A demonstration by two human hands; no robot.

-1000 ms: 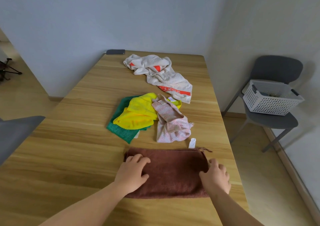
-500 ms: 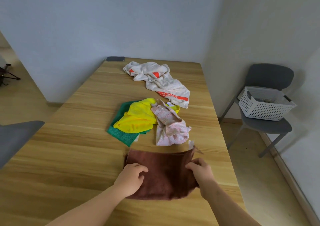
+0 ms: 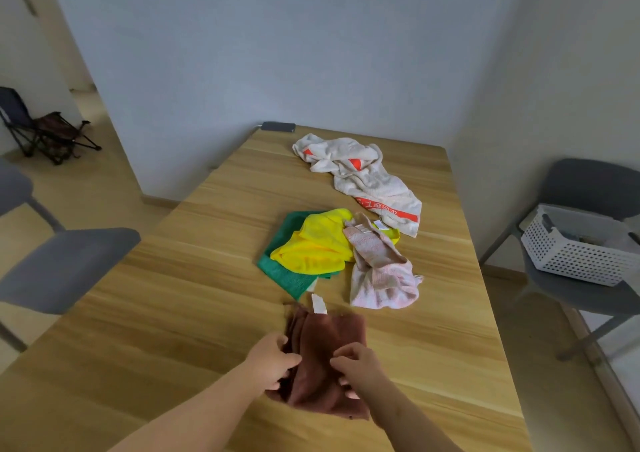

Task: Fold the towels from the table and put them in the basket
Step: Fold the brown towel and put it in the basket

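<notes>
Gripping the left edge of a folded brown towel (image 3: 325, 347) with curled fingers, the left hand (image 3: 273, 361), the towel lay at the near end of the wooden table (image 3: 173, 313), the right hand (image 3: 358, 365) pinched its right side, a white basket (image 3: 575, 259) sat on a grey chair (image 3: 588, 188) far right

Both your bare forearms stretched forward, angled toward each other, your left hand (image 3: 273, 361) curled round the left edge of the folded brown terry towel (image 3: 327, 337) and your right hand (image 3: 360, 368) pinching its right side, fingers bent, hands close but apart.
</notes>
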